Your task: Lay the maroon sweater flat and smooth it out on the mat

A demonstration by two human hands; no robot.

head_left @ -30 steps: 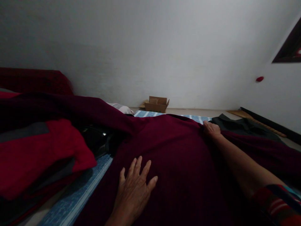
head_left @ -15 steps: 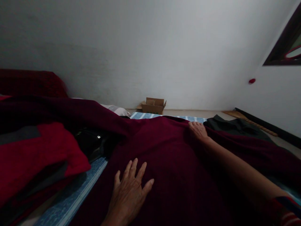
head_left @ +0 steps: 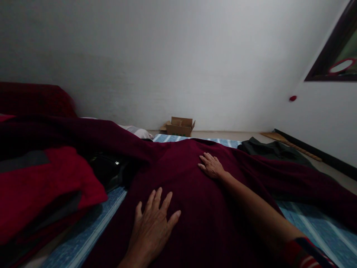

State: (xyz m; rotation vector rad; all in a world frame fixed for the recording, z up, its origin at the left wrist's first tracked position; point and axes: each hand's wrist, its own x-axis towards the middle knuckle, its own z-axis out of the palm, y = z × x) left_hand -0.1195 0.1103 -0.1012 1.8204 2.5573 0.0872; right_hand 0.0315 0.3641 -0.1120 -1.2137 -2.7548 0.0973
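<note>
A maroon long-sleeved top (head_left: 189,201) lies spread out in front of me, its sleeves stretched to the left and right and its neckline at the far end. My left hand (head_left: 153,223) rests flat on the lower left of its body, fingers spread. Farther up, near the chest on the right, my right hand (head_left: 211,165) lies on the cloth with its fingers extended. Neither hand grips anything. Beneath the garment is a blue striped sheet (head_left: 315,223), visible along both sides.
A red and grey garment (head_left: 55,186) lies at the left, beside a shiny black item (head_left: 104,167). Dark folded cloth (head_left: 276,150) sits under the right sleeve. An open cardboard box (head_left: 179,127) stands by the wall (head_left: 178,67). A dark red covered shape (head_left: 33,98) is at the far left.
My right hand has moved left and slightly nearer, from the right shoulder onto the chest. The right sleeve now lies farther from me, showing more sheet. My left hand stays in place.
</note>
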